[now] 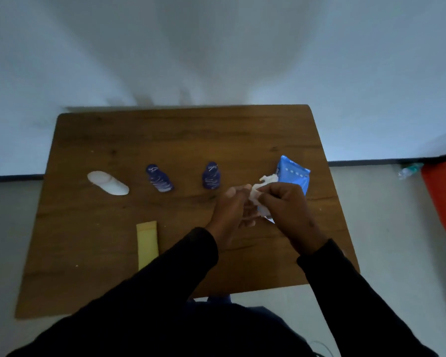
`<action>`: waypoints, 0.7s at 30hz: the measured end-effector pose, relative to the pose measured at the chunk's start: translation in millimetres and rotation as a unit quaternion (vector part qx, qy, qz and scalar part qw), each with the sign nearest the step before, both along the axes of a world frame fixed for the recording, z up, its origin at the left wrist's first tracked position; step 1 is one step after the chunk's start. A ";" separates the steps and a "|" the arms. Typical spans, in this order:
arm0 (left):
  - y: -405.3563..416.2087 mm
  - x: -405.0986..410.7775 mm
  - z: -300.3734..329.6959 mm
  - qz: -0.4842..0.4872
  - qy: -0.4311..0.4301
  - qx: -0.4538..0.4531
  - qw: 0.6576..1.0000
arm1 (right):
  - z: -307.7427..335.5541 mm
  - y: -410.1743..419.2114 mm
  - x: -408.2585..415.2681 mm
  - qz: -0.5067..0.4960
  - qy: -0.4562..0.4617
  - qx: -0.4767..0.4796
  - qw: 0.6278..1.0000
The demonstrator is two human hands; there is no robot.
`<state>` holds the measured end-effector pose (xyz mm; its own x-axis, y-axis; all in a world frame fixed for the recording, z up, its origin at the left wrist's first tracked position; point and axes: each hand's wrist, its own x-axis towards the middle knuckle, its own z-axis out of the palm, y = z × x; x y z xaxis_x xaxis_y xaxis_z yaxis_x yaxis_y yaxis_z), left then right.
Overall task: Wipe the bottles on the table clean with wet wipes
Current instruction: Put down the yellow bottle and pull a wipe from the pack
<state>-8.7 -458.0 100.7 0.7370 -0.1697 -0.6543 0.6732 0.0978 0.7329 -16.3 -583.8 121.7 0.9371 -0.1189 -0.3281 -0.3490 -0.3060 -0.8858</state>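
Your right grip (281,199) pinches the wet wipe (258,195); your left grip (232,210) holds its other edge, near the blue pack (294,173); three bottles (211,176) stand left on the counter (165,140).

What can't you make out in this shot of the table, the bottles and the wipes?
- Head view: labels on the two blue bottles are blurred and too small to read.
- Near end of the wet wipe pack is hidden behind the right hand.
- The wet wipe is partly covered by both hands' fingers; the left hand grip is unclear.
- Yellow tube: its near end is hidden by the left sleeve.
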 end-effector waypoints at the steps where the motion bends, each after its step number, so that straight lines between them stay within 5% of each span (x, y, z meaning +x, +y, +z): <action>1: 9.8 -4.3 0.8 0.006 -0.015 0.008 1.000 | 4.3 9.7 -1.5 0.017 0.019 0.053 0.998; 6: 63.7 -30.5 5.6 0.036 -0.095 0.119 0.988 | 5.6 56.0 -4.1 0.052 0.112 0.173 0.977; 9: 94.6 -48.5 -0.9 0.078 -0.068 0.070 0.992 | -3.3 78.0 -4.9 0.046 0.137 0.219 0.965; 10: 107.1 -62.4 -11.5 0.080 -0.040 -0.007 0.996 | -6.4 84.8 -5.5 0.047 0.137 0.231 0.962; 12: 127.0 -64.6 -32.9 0.236 0.104 0.074 0.963 | -14.2 95.8 -5.6 0.040 0.144 0.254 0.956; 13: 131.3 -70.7 -36.0 0.217 0.097 0.123 0.964 | -17.2 99.9 -5.7 0.027 0.155 0.281 0.947; 15: 135.5 -81.9 -18.7 0.037 -0.077 0.118 0.989 | -20.0 110.8 -4.9 0.008 0.188 0.371 0.910; 16: 135.4 -82.3 -9.1 0.052 -0.127 0.172 0.976 | -18.4 116.5 -4.8 0.003 0.203 0.416 0.886; 18: 138.1 -76.5 -5.2 0.070 -0.122 0.152 0.978 | -15.0 126.7 -4.5 -0.017 0.217 0.480 0.850; 21: 144.9 -76.2 -22.3 0.024 -0.100 0.121 0.987 | -16.7 140.4 -2.2 -0.059 0.202 0.471 0.857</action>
<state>-84.9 -313.1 78.3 0.8585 0.0123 -0.5127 0.5123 -0.0684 0.8561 -18.4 -443.3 104.9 0.7245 0.2916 -0.6245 -0.6643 0.5367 -0.5202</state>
